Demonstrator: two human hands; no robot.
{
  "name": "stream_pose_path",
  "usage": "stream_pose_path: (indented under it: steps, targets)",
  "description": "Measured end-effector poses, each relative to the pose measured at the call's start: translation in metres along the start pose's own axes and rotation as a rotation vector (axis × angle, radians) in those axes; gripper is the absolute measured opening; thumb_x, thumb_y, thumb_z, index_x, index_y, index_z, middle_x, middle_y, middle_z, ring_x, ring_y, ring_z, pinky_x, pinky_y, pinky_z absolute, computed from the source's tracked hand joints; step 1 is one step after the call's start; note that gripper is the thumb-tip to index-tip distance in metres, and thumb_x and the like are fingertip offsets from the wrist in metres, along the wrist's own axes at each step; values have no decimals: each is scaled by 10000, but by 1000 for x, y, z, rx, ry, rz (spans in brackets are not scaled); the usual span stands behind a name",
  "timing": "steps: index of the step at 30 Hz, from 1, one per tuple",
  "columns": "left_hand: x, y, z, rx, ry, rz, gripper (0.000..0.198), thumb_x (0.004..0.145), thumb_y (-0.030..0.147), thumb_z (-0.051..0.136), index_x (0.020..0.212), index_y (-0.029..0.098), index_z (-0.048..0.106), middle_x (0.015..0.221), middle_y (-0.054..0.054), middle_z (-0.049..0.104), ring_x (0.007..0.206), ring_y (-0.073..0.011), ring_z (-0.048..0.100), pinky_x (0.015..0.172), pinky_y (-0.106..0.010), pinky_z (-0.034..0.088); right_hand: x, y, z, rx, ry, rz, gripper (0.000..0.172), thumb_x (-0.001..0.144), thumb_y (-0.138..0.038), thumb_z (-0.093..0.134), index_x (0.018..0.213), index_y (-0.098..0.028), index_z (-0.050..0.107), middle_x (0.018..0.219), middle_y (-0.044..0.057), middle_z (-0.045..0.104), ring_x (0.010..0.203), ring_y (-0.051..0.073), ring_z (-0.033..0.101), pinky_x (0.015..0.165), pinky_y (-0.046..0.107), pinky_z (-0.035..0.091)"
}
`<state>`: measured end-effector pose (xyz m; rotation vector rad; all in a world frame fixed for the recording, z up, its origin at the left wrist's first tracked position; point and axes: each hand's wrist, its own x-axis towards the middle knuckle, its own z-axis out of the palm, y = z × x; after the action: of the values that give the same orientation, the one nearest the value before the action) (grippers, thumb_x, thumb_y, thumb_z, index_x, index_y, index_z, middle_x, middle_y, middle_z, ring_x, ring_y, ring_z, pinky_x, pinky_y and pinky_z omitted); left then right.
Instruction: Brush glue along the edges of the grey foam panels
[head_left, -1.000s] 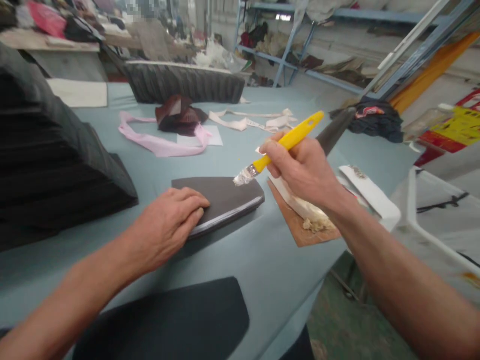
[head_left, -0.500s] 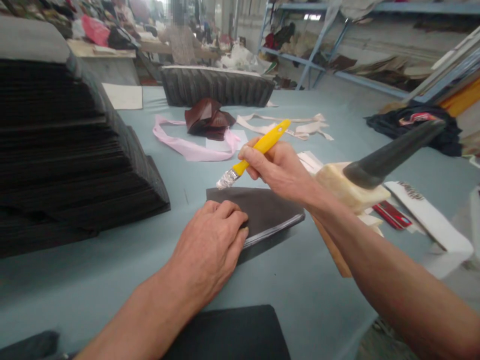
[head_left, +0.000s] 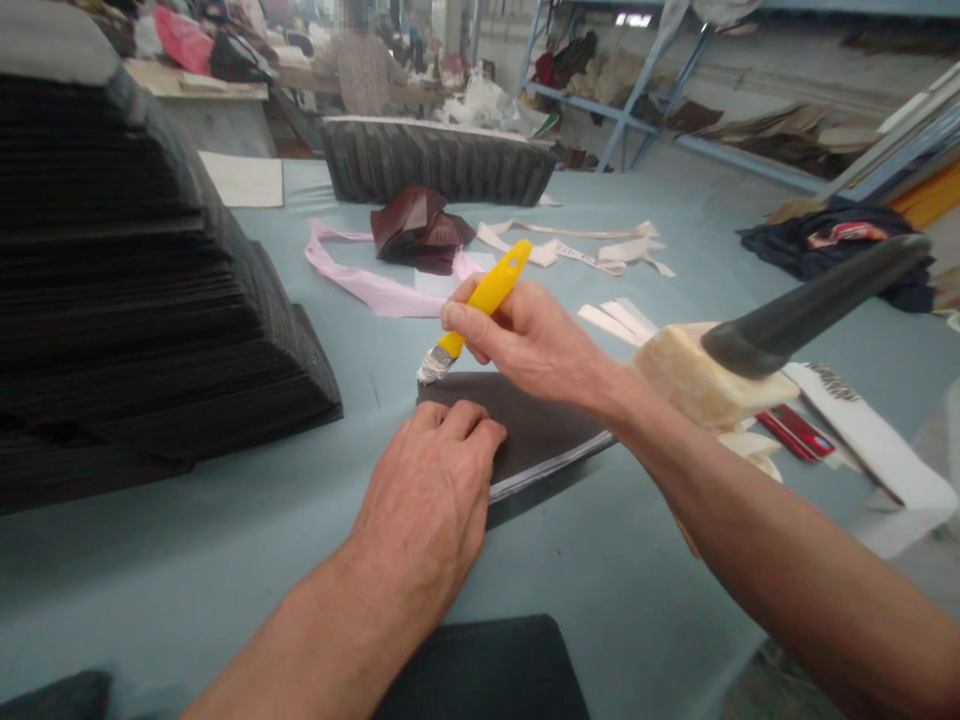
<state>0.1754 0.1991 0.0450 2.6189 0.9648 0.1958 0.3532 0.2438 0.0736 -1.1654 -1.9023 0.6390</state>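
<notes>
My right hand (head_left: 517, 335) pinches a paintbrush (head_left: 491, 290) by its yellow handle. Thick white paste coats the bristles, which are at the far left corner of a dark grey flat piece (head_left: 536, 425). Whether the bristles touch it, I cannot tell. My left hand (head_left: 439, 475) bears down on the left part of this piece, its fingers bent and close together; the thumb is hidden. Along the near edge of the piece runs a pale line, with a darker layer below.
A tall stack of black sheets (head_left: 150, 300) stands at left. On the right are a cream block with a black handle (head_left: 810, 310) and a red object (head_left: 796, 432). Farther back lie brown material (head_left: 420, 230), a pink strip (head_left: 352, 280) and a dark row of pieces (head_left: 439, 165).
My right hand has moved left with the paintbrush, bringing the bristles to the piece's far left corner. My left hand stays on the piece. The view has shifted slightly.
</notes>
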Motion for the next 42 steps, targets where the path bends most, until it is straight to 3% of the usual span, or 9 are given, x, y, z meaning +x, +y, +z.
stream_pose_path:
  steps: [6,14,21,29,42]
  targets:
    - [-1,-2,3,15,49,43,310,1017,126,432,1118,179,720,1187,-104,715,1026,-290,614,997,-519,561,4,3,-7,-169,-6,21,518,1046,-659,594,759,-230,555,652,-39,466,632,139,393,623,346,309]
    - [3,3,-1,46,-20,15,324,1020,112,413,1109,166,720,1147,-110,701,996,-290,590,992,-513,536,11,1,6,-122,28,-29,537,1059,-682,549,754,-240,529,714,-18,524,691,153,450,672,343,356]
    - [2,4,-1,36,15,8,348,1035,123,383,1102,169,721,1155,-116,700,968,-288,571,966,-523,529,11,1,-4,-239,45,-10,549,1028,-714,584,737,-253,516,664,-22,483,676,166,409,662,349,337]
    - [0,2,2,62,63,41,369,1017,98,367,1071,171,724,1122,-117,714,967,-285,591,957,-514,539,12,0,8,-197,22,-45,549,1070,-659,538,732,-226,516,724,-19,535,683,137,437,675,337,334]
    - [1,2,2,52,8,13,358,1016,132,364,1094,181,710,1229,-117,694,1013,-303,594,1005,-555,525,-6,9,-21,-293,47,36,533,1058,-626,600,713,-226,528,648,-41,457,635,125,390,626,330,294]
